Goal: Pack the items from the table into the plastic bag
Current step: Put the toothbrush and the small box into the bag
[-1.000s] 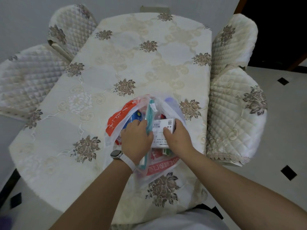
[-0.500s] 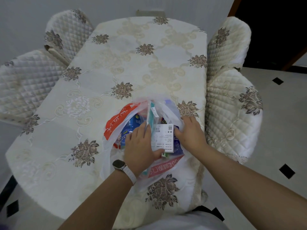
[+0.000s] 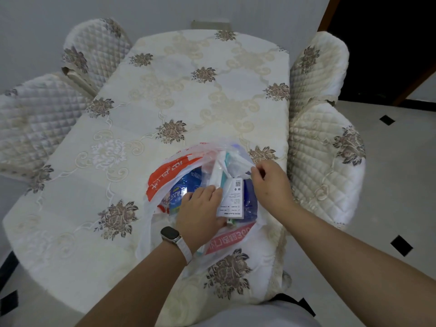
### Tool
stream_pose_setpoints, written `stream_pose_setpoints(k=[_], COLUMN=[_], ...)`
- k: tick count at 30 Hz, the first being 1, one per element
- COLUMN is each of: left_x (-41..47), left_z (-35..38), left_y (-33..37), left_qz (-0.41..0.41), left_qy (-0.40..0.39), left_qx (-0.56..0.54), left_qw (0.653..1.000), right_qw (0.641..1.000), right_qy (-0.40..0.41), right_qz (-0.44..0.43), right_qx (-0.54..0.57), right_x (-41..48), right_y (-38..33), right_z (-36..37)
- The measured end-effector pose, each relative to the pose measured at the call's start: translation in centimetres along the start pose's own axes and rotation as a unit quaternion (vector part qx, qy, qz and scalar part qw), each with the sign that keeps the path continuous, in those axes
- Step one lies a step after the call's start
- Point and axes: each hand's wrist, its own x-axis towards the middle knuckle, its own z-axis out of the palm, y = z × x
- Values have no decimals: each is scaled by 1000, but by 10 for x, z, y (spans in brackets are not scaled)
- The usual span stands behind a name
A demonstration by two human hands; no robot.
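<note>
A white plastic bag [image 3: 165, 173] with red printed bands lies open on the table's near right part. Inside it I see a blue packet [image 3: 182, 191], a white box [image 3: 232, 200] with small print and a QR code, and a teal and white flat pack [image 3: 221, 171] standing on edge. My left hand [image 3: 200, 211], with a watch on its wrist, is inside the bag, fingers pressed on the white box and the flat pack. My right hand [image 3: 271, 182] pinches the bag's right rim between thumb and fingers.
The table [image 3: 188, 95] wears a cream cloth with brown flower motifs. Quilted chairs stand on the left [image 3: 35, 114], the far left [image 3: 94, 48], the right [image 3: 330, 161] and the far right [image 3: 316, 64]. A light tiled floor [image 3: 389, 185] with black diamonds lies to the right.
My right hand let go of the white box and moved right and up to the bag's rim. My left hand slid over the box inside the bag.
</note>
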Motion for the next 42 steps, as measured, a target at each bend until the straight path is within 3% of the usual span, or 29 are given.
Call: stream_pose_setpoints(k=[6, 12, 26, 34, 42], left_x=[-14, -23, -47, -47, -7], left_z=[-6, -13, -31, 4, -1], left_y=[0, 0, 4, 19, 17], left_qz=[43, 17, 16, 8, -16], left_qy=[13, -52, -123, -102, -43], left_qx=[-18, -22, 35, 75, 78], left_qw=[999, 998, 992, 992, 996], right_qw=[996, 994, 979, 978, 988], right_qy=[51, 80, 84, 79, 11], right_qz=[75, 59, 152, 146, 78], right_qx=[24, 48, 109, 124, 136], right_x=[22, 4, 7, -3, -24], right_y=[12, 13, 11, 6, 5], right_z=[-13, -9, -15, -16, -20])
